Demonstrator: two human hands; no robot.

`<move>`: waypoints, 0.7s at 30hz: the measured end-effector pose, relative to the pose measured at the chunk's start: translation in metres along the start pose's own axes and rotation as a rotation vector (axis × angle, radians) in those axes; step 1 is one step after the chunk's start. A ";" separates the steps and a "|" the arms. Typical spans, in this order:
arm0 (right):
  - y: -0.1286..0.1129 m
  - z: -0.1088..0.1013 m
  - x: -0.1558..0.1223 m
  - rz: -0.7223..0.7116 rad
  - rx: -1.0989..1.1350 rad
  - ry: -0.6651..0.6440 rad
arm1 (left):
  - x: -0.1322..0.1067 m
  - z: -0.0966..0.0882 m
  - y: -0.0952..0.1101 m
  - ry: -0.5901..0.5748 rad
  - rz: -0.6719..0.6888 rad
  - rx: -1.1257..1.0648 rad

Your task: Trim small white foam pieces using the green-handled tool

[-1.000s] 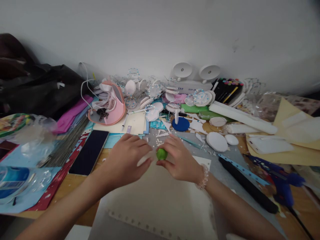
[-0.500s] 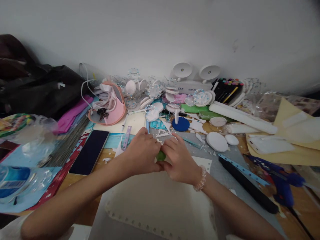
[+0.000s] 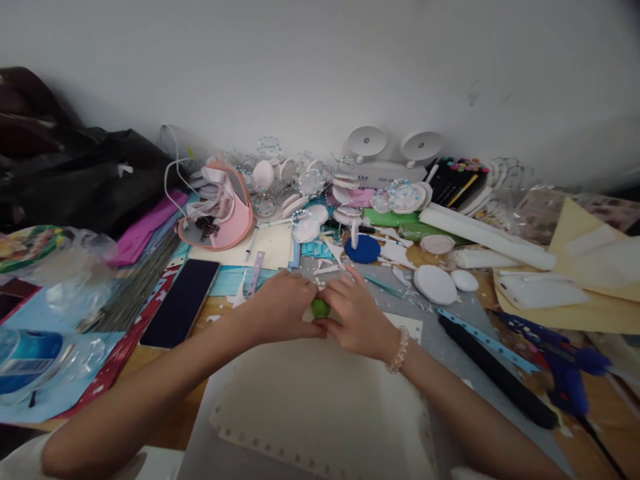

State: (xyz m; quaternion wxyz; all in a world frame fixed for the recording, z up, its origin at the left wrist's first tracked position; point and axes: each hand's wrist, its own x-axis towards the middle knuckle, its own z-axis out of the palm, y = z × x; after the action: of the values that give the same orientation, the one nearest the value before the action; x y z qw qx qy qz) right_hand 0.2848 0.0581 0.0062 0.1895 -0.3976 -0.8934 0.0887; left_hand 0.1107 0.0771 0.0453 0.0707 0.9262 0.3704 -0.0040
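Observation:
A small rounded green lump shows between the fingertips of both hands; its material cannot be made out. My left hand is closed against its left side, thumb stretched below it. From the right, my right hand, with a beaded bracelet at the wrist, pinches the same lump with thumb and fingers. Both hands are over the far edge of a cream sheet with a row of holes along its near edge. Part of the lump is hidden by the fingers.
A phone and a pink visor cap are on the left. Behind the hands lie a blue disc, white discs and scraps. A black rod and a blue glue gun lie to the right.
The fingers have shifted slightly around the green lump, and more of it shows now. My left knuckles have dropped a little. Both hands keep hold of it.

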 end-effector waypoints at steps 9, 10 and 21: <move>0.006 -0.007 0.000 -0.021 0.156 -0.021 | -0.014 -0.001 -0.012 -0.095 -0.048 -0.085; 0.007 -0.009 0.000 -0.016 0.194 -0.016 | -0.014 -0.001 -0.012 -0.095 -0.052 -0.085; 0.008 -0.016 0.000 0.079 0.345 -0.007 | -0.016 0.001 -0.010 -0.076 -0.047 -0.101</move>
State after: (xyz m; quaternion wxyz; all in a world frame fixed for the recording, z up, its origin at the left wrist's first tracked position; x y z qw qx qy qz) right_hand 0.2968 0.0637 0.0188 0.2482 -0.3935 -0.8493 0.2496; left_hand 0.0921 0.0735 0.0436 0.1312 0.9117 0.3888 -0.0223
